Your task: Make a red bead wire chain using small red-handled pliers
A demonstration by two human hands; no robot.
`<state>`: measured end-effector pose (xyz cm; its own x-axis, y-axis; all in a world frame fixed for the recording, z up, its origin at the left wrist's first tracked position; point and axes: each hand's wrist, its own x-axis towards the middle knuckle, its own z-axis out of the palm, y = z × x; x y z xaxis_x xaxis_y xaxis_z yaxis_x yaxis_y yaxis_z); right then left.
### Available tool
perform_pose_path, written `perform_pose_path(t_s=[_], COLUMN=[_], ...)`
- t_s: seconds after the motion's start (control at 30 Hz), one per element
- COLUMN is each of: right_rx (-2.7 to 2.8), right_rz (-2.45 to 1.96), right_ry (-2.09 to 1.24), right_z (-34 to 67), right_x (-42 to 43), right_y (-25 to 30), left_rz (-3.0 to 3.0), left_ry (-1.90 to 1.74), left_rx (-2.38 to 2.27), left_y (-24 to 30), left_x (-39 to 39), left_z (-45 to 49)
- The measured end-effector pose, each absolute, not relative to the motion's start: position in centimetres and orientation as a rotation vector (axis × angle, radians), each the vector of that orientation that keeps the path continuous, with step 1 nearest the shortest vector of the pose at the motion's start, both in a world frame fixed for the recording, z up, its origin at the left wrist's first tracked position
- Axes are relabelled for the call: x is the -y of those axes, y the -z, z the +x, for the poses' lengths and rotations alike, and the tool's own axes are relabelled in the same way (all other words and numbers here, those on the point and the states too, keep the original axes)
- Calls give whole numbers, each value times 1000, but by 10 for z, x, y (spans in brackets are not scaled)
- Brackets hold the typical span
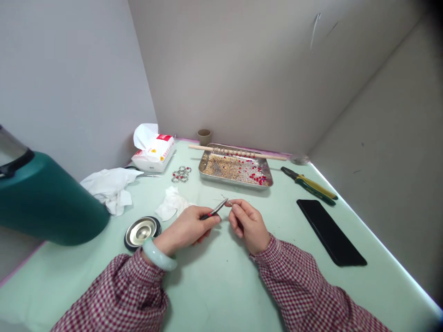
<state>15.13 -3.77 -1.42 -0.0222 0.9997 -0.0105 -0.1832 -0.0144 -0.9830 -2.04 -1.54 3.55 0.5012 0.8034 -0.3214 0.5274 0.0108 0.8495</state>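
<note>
My left hand (189,225), with a pale green bangle (159,256) at its wrist, is closed around a small pair of pliers (216,209) with dark and red handles. The metal jaws point up and right, reaching the fingertips of my right hand (249,225). Between that hand's thumb and forefinger is pinched a tiny piece of wirework (229,203); a thin wire end sticks out to the left of it. Its detail is too small to make out. Beyond both hands stands a metal tray (235,183) of gold, clear and red beads.
A wooden stick (273,157) strung with small rings lies across the tray. Beaded rings (181,175) sit left of it. Larger pliers (311,186) and a black phone-like slab (330,233) lie right. Leftward are a green bottle (55,203), round lid (128,236), tissue pack (152,159) and crumpled tissue (173,203).
</note>
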Motion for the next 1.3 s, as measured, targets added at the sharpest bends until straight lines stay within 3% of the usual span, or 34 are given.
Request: perform_pose_path(t_s=[1.3], right_rx=[1119], right_rz=[-1120], right_ry=[-1203], right_z=[153], right_x=[37], right_y=[18], left_rz=[1982], left_ry=[-380], left_rx=[-1208], left_y=[-32], left_x=[15], left_z=[-20])
